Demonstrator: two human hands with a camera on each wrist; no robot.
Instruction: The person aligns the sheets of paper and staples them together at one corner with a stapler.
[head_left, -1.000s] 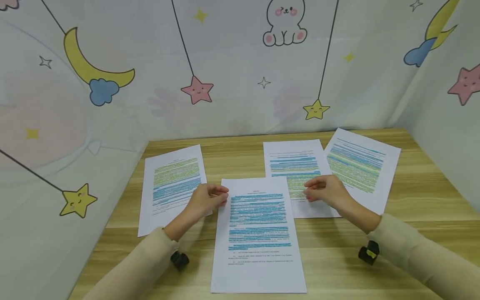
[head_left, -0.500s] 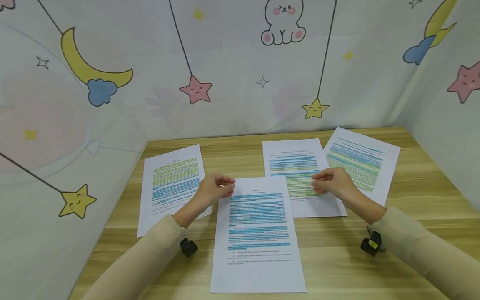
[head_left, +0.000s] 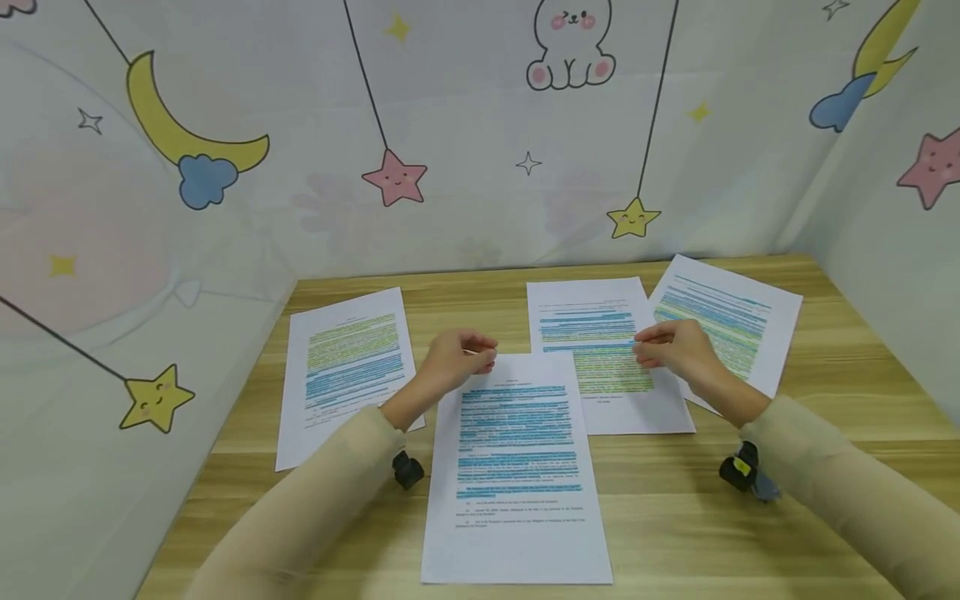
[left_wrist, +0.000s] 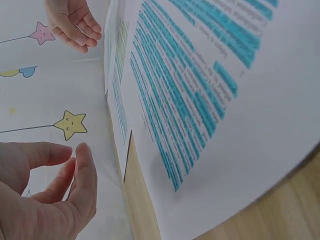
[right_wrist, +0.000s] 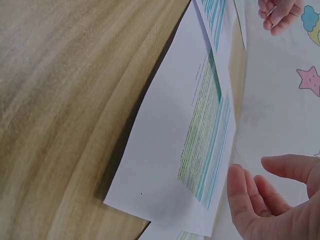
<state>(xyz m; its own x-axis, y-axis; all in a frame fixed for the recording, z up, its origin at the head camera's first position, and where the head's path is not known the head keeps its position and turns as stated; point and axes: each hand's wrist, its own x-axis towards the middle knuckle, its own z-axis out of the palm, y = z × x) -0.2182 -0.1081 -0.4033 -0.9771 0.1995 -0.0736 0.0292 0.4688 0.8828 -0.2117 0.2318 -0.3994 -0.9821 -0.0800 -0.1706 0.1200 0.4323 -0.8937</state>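
At far left, a pale cloth backdrop (head_left: 465, 100) printed with moons and stars rises around the wooden worktop (head_left: 465, 312). On the left of the worktop lies the left sheet (head_left: 345, 392), slightly turned, its print highlighted yellow-green above and blue below.

Next comes a person's left arm in a cream sleeve (head_left: 315, 500), a small black device (head_left: 407, 471) at the wrist. The left hand (head_left: 453, 362) hovers over the top left corner of the front sheet (head_left: 517, 450). Its grip is loose and holds nothing: thumb and fingers curve toward each other, tips close, with a slim gap between.

The front sheet lies nearest the person, face up, mostly highlighted blue, with plain lines toward the bottom. Its upper right corner overlaps the middle sheet (head_left: 600, 371), which is marked in blue and green bands.

The right hand (head_left: 678, 354) hangs above the middle sheet's right edge. Its grip is also loose and holds nothing, fingers softly bent, thumb standing apart from them.

Farthest right, the right sheet (head_left: 750, 333) lies angled, blue above green, its left edge meeting the middle sheet. The right sleeve (head_left: 847, 492) carries another black device (head_left: 738, 468).
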